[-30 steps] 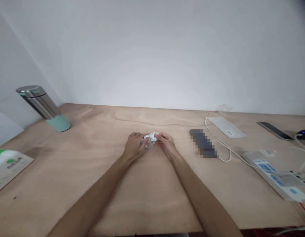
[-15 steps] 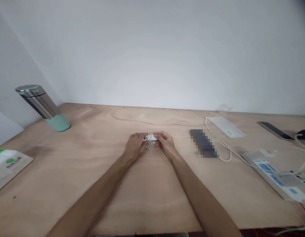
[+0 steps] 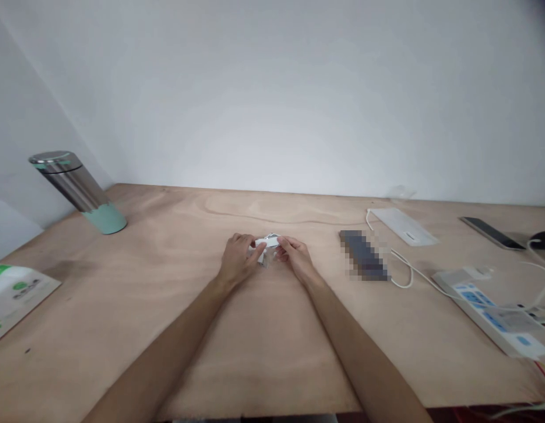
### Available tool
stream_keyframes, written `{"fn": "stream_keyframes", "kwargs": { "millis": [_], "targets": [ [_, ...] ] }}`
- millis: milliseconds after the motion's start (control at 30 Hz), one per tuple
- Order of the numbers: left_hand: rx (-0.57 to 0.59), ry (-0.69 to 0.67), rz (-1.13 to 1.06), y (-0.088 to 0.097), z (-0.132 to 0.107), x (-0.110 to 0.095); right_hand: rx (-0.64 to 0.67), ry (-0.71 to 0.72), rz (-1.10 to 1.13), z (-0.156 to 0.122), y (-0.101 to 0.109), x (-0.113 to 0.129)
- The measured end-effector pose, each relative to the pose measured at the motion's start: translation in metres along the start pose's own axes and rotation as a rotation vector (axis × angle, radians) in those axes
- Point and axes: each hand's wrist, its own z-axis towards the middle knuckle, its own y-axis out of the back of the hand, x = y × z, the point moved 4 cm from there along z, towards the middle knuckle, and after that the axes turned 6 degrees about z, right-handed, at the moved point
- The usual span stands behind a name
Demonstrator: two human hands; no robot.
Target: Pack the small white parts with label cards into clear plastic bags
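Note:
At the middle of the wooden table, my left hand (image 3: 239,258) and my right hand (image 3: 297,257) hold a small white piece (image 3: 267,242) between them. Its kind is too small to make out. The left fingers close on its left end, with the thumb along the near side. Thumb and fingertips of my right hand pinch the right end. Just below it, some crumpled clear plastic (image 3: 267,258) shows between the hands. The fingers hide both ends of the white piece.
A steel and mint-green bottle (image 3: 84,188) stands at left, near a white and green packet (image 3: 20,299). To the right lie a pixelated dark phone (image 3: 364,255), a white flat sleeve (image 3: 404,226), another phone (image 3: 492,232) and a power strip (image 3: 492,311) with white cables.
The white piece showed dark curved lines before; now a plain white face shows. My left hand's fingers have shifted slightly left and its thumb now lies along the piece.

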Motion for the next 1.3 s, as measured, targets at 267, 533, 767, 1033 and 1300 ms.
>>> {"fn": "stream_keyframes", "kwargs": {
  "millis": [267, 533, 767, 1033, 1300],
  "targets": [
    [0.11, -0.11, -0.003, 0.001, -0.004, 0.0, -0.151, 0.052, -0.033, 0.004, 0.008, -0.001],
    [0.211, -0.051, 0.164, -0.004, -0.005, 0.009, -0.317, 0.115, -0.023, 0.004, 0.016, 0.002],
    [0.136, -0.012, 0.025, -0.003, -0.005, 0.01, -0.429, 0.152, -0.154, 0.003, 0.024, 0.003],
    [0.163, -0.138, -0.087, 0.0, -0.006, 0.001, -0.352, 0.252, -0.359, 0.002, 0.02, 0.003],
    [0.241, -0.188, -0.117, -0.003, -0.007, -0.007, -0.344, 0.23, -0.577, 0.003, 0.016, 0.005]
  ]
}}
